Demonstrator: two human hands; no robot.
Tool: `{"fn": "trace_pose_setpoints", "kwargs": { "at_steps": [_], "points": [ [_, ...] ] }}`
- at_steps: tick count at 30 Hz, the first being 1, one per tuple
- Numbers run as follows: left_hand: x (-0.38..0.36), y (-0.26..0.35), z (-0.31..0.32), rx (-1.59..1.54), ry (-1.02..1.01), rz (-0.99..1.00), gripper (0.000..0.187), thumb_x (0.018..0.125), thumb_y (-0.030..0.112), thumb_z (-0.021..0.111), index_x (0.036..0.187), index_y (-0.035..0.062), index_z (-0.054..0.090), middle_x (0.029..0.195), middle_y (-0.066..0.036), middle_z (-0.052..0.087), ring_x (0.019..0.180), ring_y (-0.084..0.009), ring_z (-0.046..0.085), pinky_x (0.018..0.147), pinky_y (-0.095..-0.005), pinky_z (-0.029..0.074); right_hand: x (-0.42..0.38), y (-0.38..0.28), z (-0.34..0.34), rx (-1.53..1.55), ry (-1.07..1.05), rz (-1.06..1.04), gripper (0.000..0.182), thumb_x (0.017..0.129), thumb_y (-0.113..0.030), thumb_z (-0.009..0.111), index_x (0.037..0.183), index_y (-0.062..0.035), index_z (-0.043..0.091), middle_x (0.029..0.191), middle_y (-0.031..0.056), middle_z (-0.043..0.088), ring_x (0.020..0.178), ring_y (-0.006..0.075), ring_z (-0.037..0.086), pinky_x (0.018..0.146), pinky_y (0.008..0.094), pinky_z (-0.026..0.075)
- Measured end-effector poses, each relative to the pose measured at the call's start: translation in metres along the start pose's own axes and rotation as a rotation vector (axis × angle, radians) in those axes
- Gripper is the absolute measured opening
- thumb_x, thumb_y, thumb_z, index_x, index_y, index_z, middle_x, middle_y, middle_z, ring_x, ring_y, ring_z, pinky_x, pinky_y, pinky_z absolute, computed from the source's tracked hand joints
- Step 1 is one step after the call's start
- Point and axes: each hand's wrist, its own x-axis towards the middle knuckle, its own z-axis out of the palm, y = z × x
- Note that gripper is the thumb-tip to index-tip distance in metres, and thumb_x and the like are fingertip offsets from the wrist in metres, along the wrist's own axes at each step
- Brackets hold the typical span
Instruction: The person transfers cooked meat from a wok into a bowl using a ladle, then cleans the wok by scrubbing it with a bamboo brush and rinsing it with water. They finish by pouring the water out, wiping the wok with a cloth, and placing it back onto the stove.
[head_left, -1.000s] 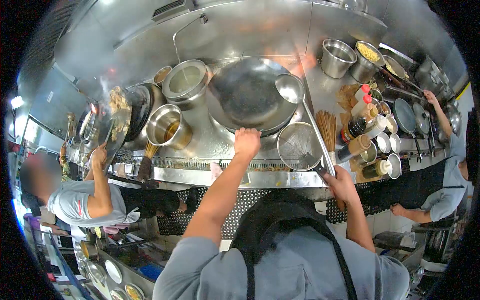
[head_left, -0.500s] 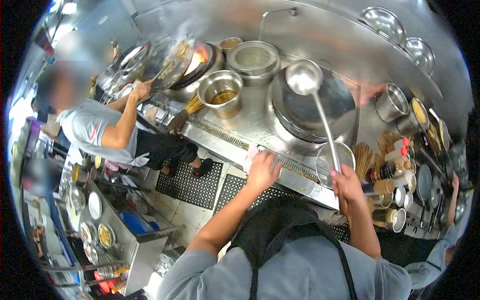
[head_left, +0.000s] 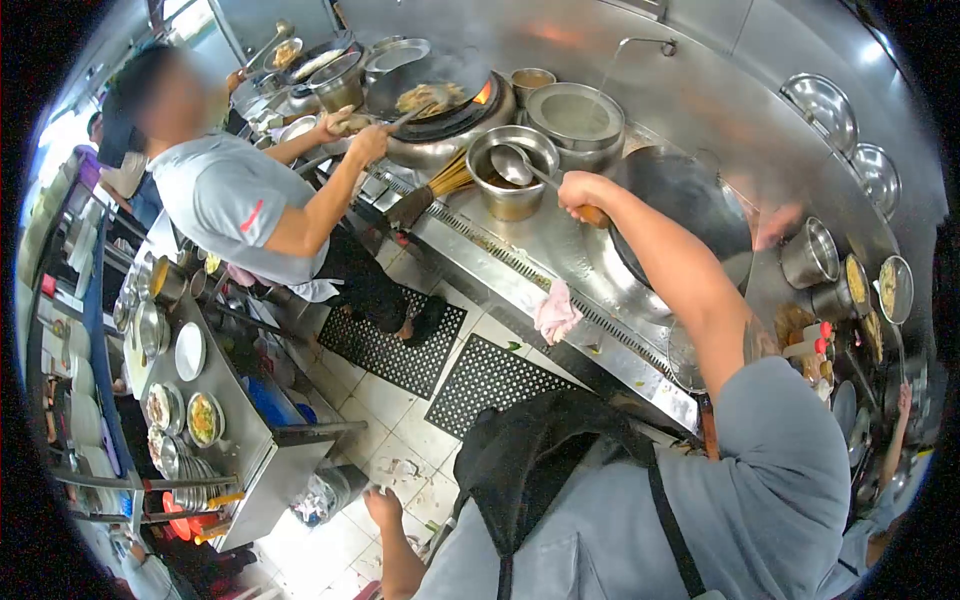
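My right hand is closed around the wooden handle of a metal ladle. The ladle's bowl is inside the rim of a steel pot that holds brown liquid. Beside that pot sits a wider pot under a thin stream of water. A large dark wok lies behind my right forearm, partly covered by it. My left hand hangs low above the floor, away from the counter; its fingers are too small and blurred to read. A pink cloth rests on the counter's front edge.
A co-worker stands at the left, working over a wok of food with flame beside it. A bamboo brush leans near the pot. Steel containers stand at the right. Black mats cover part of the tiled floor.
My right hand has swung the ladle left from above the large wok to the pot of brown liquid. My left hand has left the pink cloth and dropped down. The view has shifted left.
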Motion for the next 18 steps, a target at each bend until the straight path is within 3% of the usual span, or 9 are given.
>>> {"fn": "trace_pose_setpoints", "kwargs": {
  "at_steps": [2,5,8,12,13,14,15,16,18],
  "points": [
    [-0.025,-0.029,0.005,0.013,-0.035,-0.102,0.025,0.081,0.014,0.065,0.099,-0.0037,0.063,0.107,-0.024,0.057,0.099,-0.0391,0.057,0.088,-0.0441,0.047,0.007,-0.013,0.001,-0.056,-0.062,0.005,0.016,0.085,-0.002,0.053,0.072,0.0033,0.059,0.060,0.0125,0.058,0.048,0.0220,0.057,0.043,0.0386,0.047],
    [-0.056,-0.049,0.015,0.081,-0.136,-0.220,0.028,0.082,0.019,0.063,0.097,-0.0045,0.063,0.106,-0.024,0.058,0.099,-0.0375,0.058,0.088,-0.0427,0.047,0.032,-0.005,0.004,0.222,-0.157,0.062,0.013,0.088,-0.004,0.054,0.077,0.0028,0.057,0.060,0.0104,0.056,0.048,0.0215,0.055,0.044,0.0381,0.046],
    [-0.069,-0.066,0.039,0.160,-0.253,-0.140,0.030,0.081,0.021,0.062,0.097,-0.0045,0.063,0.104,-0.025,0.059,0.098,-0.0377,0.058,0.089,-0.0432,0.047,0.054,0.002,0.004,0.603,-0.282,0.252,0.015,0.090,-0.007,0.055,0.077,-0.0006,0.053,0.059,0.0079,0.053,0.047,0.0198,0.051,0.044,0.0361,0.045],
    [-0.059,-0.061,0.068,0.106,-0.278,-0.037,0.036,0.082,0.024,0.060,0.102,-0.0064,0.064,0.105,-0.028,0.062,0.105,-0.0397,0.056,0.094,-0.0457,0.045,0.030,0.004,-0.002,0.860,-0.325,0.201,0.014,0.094,-0.014,0.053,0.088,-0.0011,0.053,0.058,0.0007,0.049,0.046,0.0109,0.047,0.044,0.0256,0.042],
    [-0.054,-0.058,0.076,0.097,-0.276,-0.015,0.039,0.083,0.025,0.059,0.104,-0.0071,0.064,0.107,-0.028,0.062,0.107,-0.0400,0.055,0.096,-0.0456,0.043,0.028,0.009,-0.008,0.966,-0.391,0.188,0.016,0.090,-0.013,0.057,0.082,-0.0011,0.051,0.058,-0.0014,0.051,0.046,0.0121,0.047,0.045,0.0275,0.045],
    [-0.044,-0.050,0.080,0.088,-0.272,-0.002,0.041,0.084,0.026,0.058,0.106,-0.0079,0.063,0.109,-0.028,0.062,0.109,-0.0402,0.055,0.099,-0.0455,0.042,0.046,0.032,-0.011,1.066,-0.474,0.134,0.019,0.089,-0.016,0.061,0.096,0.0014,0.057,0.068,0.0032,0.058,0.054,0.0115,0.052,0.049,0.0256,0.046],
    [-0.038,-0.015,0.060,0.009,-0.230,-0.088,0.042,0.085,0.027,0.057,0.108,-0.0071,0.063,0.113,-0.026,0.062,0.111,-0.0402,0.054,0.103,-0.0454,0.039,0.047,0.057,-0.011,1.146,-0.411,-0.113,0.035,0.090,-0.024,0.062,0.111,0.0037,0.059,0.085,0.0082,0.063,0.065,0.0103,0.056,0.054,0.0228,0.046],
    [-0.030,-0.005,0.060,-0.051,-0.193,-0.179,0.041,0.086,0.028,0.057,0.109,-0.0050,0.064,0.116,-0.026,0.062,0.112,-0.0403,0.054,0.103,-0.0459,0.038,0.046,0.061,-0.015,1.152,-0.392,-0.194,0.033,0.091,-0.023,0.062,0.110,0.0036,0.058,0.082,0.0071,0.063,0.062,0.0100,0.056,0.052,0.0223,0.047],
    [-0.014,0.001,0.066,-0.060,-0.171,-0.124,0.037,0.087,0.028,0.059,0.108,-0.0020,0.063,0.118,-0.026,0.059,0.112,-0.0395,0.054,0.097,-0.0456,0.045,0.031,0.058,-0.026,1.134,-0.367,-0.127,0.030,0.092,-0.021,0.060,0.109,0.0033,0.057,0.076,0.0048,0.062,0.057,0.0094,0.056,0.048,0.0213,0.047]
  ]
}}
